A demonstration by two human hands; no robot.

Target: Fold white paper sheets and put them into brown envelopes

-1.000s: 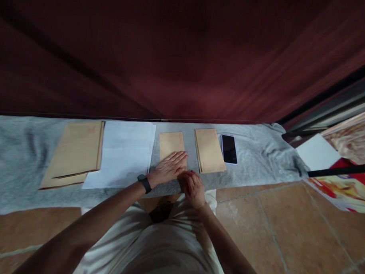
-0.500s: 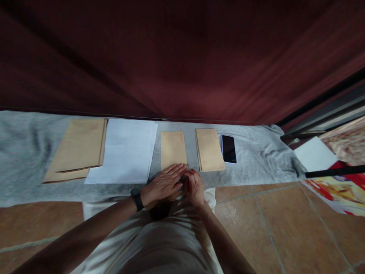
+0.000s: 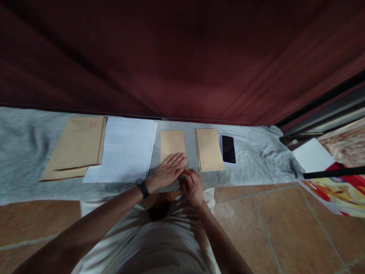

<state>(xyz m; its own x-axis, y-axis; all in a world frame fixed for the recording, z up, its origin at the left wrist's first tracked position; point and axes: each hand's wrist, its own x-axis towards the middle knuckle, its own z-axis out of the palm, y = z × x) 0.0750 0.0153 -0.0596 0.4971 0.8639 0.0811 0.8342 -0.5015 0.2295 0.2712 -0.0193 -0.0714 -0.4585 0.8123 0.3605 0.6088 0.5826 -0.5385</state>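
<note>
At the far left of the grey cloth (image 3: 17,147) lies a stack of large brown envelopes (image 3: 76,147), and touching its right edge is a white sheet of paper (image 3: 124,149). Just beside that sheet is the small brown envelope (image 3: 172,142) under the person's hands. The left hand (image 3: 166,170) lies open and flat, fingers spread, pressing the near end of this envelope onto the cloth. The right hand (image 3: 192,187) is loosely curled at the envelope's near right corner; whether its fingertips pinch the paper there cannot be told, since the left hand and the dim light hide that spot.

The envelope looks light, thin and easily creased, and it would probably slide little on the soft cloth. Lying flat, it offers no raised edge, so the best hold seems to be a corner or the near short edge, lifted with fingertips while the flat palm keeps the rest from shifting.

Further right, a narrow strip of cloth separates it from a second small brown envelope (image 3: 208,150), with a dark phone (image 3: 228,149) just beside that. The gaps on both sides are slim, so sideways room is tight. The freest room appears to be toward the person, where the cloth ends at the tiled floor (image 3: 272,220), while the dark red curtain (image 3: 185,53) closes off the far side.
</note>
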